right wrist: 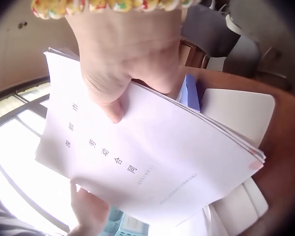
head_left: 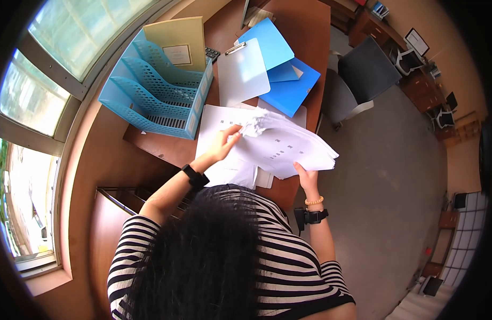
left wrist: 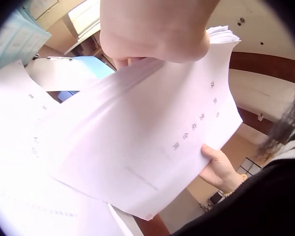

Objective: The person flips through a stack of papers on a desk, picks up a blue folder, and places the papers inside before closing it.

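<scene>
a stack of labour contracts [head_left: 288, 146] is held above the wooden desk [head_left: 310, 48], one edge pinched by thumb and fingers of the right hand [head_left: 308, 180], another by those of the left hand [head_left: 223, 146], presumably so its sheets are kept from slipping; white, slightly bowed paper is shown (titled in black chinese characters).

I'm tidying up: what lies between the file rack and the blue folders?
In the head view: a pale clipboard and, nearer the rack, a dark keyed device.
</scene>
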### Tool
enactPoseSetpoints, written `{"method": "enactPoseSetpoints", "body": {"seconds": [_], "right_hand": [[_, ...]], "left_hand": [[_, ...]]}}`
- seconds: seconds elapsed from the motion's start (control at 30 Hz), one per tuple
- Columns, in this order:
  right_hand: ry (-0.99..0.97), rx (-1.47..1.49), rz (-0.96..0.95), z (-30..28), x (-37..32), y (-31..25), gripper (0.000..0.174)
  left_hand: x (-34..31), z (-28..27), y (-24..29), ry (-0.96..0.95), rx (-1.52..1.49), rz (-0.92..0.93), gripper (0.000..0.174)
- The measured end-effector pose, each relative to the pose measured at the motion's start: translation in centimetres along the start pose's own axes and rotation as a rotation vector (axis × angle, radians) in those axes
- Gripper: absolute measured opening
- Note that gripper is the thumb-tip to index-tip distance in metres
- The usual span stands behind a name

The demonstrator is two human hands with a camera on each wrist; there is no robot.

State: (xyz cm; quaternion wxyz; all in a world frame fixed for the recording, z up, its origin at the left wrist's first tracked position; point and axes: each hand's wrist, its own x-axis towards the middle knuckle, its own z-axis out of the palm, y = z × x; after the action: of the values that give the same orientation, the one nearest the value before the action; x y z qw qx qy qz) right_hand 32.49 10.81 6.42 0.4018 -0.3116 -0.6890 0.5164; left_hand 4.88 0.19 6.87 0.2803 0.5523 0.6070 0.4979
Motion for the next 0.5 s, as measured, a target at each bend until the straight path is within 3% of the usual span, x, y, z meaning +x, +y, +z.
{"method": "enactPoseSetpoints", "body": {"seconds": [0.1,0.17,0.27,0.5], "right_hand": [[0.006,0.016,0.024,-0.3,-0.3,0.8,0.027],[0.027,0.013,0.031,-0.3,-0.4,0.8,0.027],[0.060,-0.012,0.013,-0.5,-0.4,1.7,0.028],[0.024,0.001,-0.002,-0.4,-0.3,1.3,0.028]], "left_hand": [[-0.3,-1.4,-4.8,0.211,0.181,-0.139,0.040],[-1.6,-2.3,-10.6,0.261,0.582,-0.275,0.049],[-2.8,-2.8,-13.8,0.228,0.568,-0.416,0.053],[-2.5,-3.0,-13.8,0.187,0.528,-0.601,0.046]]}}
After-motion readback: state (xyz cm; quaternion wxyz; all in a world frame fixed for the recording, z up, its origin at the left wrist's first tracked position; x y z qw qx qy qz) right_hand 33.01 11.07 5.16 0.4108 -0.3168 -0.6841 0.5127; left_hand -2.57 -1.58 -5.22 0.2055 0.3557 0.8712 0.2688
